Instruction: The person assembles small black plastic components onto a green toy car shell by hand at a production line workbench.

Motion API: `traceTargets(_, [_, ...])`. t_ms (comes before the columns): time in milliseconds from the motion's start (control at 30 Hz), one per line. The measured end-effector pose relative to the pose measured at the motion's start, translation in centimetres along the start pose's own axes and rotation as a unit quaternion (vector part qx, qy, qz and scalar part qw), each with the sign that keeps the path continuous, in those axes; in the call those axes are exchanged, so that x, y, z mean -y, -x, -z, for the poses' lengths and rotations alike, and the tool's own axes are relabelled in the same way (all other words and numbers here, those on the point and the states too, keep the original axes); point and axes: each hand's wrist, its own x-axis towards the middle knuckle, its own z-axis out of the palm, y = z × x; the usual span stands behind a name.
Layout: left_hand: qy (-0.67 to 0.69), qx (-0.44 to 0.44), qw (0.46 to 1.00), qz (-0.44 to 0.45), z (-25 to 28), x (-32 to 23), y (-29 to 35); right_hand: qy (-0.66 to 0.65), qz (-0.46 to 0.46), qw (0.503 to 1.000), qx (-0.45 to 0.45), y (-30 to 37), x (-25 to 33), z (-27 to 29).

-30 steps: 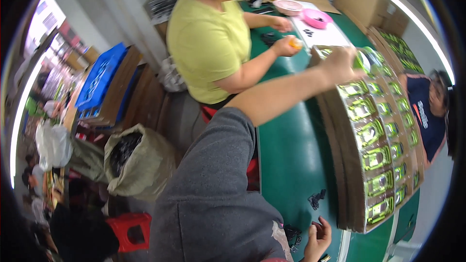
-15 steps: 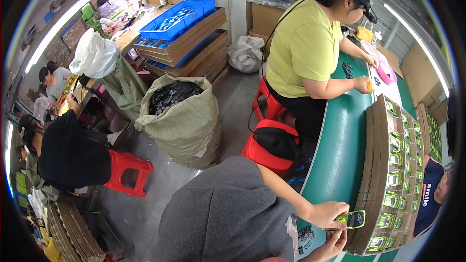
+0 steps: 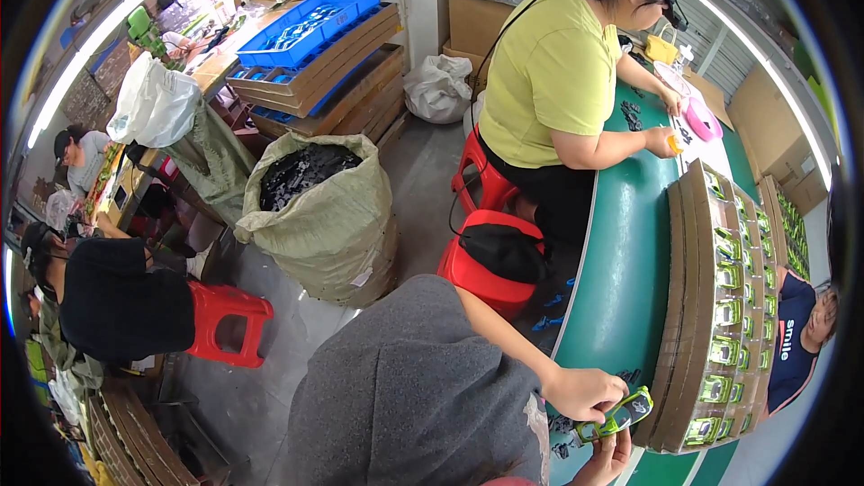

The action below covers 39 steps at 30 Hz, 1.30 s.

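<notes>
Down in the lower right of the frame, a green and black piece [image 3: 634, 407] (it looked like a toy car) sat between two hands. The left hand [image 3: 583, 394], above, pinched it with bent fingers; the right hand [image 3: 608, 459], below, held its underside, half curled. A brown box [image 3: 686, 288] stood just right.

Heathered dark-grey top [image 3: 432, 387], long seam [image 3: 374, 405], ragged pale patch [image 3: 537, 427] near front edge; left hand [image 3: 583, 393] bare.
</notes>
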Motion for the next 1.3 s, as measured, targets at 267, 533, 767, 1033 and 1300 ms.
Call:
traceTargets(267, [-0.027, 0.062, 0.997, -0.047, 1.4, -0.2, 0.2, -0.026, -0.081, 0.996, 0.037, 0.7, -0.9, 0.4])
traceTargets(533, [-0.252, 0.297, 0.853, -0.347, 1.1, -0.3, -3.7, 0.034, -0.125, 0.986, 0.103, 3.9, 1.8, -0.6])
traceTargets(767, [-0.190, 0.516, 0.772, -0.318, 1.0, -2.1, -6.4, 0.116, -0.145, 0.971, 0.148, 4.8, 2.1, 0.4])
traceTargets(1033, [-0.128, 0.570, 0.783, -0.215, -0.2, -1.9, -6.7, 0.267, -0.095, 0.937, 0.205, 3.3, 4.2, 0.1])
traceTargets(1300, [-0.156, 0.507, 0.807, -0.260, -1.2, 0.4, -6.4, 0.385, 0.017, 0.893, 0.233, 2.8, 2.8, 1.1])
